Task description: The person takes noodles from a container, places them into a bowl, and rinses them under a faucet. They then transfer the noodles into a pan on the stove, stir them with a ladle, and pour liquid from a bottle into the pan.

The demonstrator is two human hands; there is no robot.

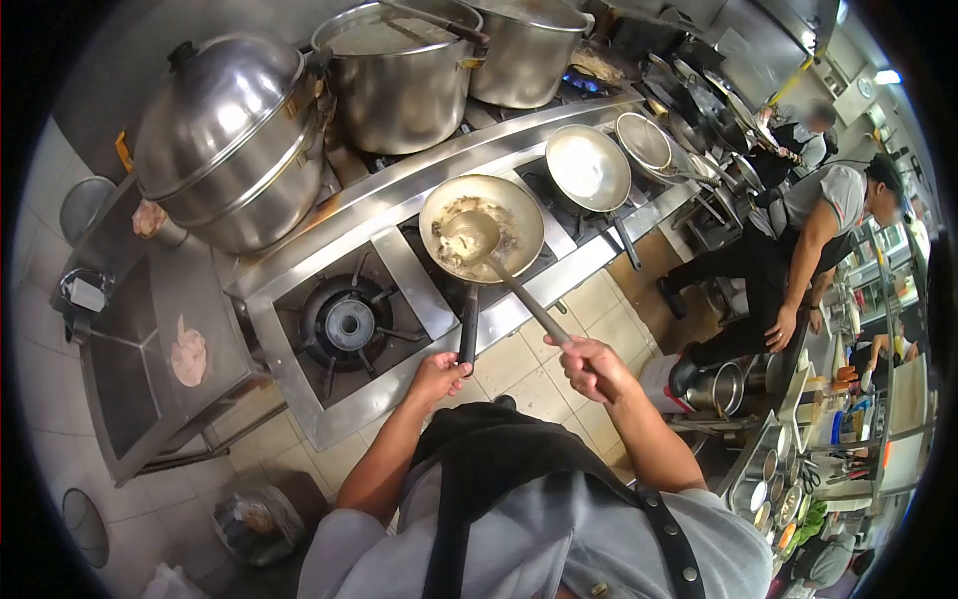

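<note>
Left hand (439, 374): grip closed on the handle of the wok (521, 222), which sits at the front edge of the stove (399, 268). Right hand (594, 364): grip holds the ladle (524, 299), bowl in scant browned food (451, 210); apparently mid-stir, nothing served.

Far person (808, 135) blurred, food (451, 258) in wok (529, 215) indistinct, counter containers (773, 489) too small

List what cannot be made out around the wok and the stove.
All in the head view:
- Food in the wok: too small to name; the ladle covers part.
- Burner under the wok: hidden by the pan, so flame cannot be told.
- Handle ends: wrapped by the left hand and right hand.
- Steamer contents: lid shut.
- Counter tubs: squeezed at the lens edge.
</note>
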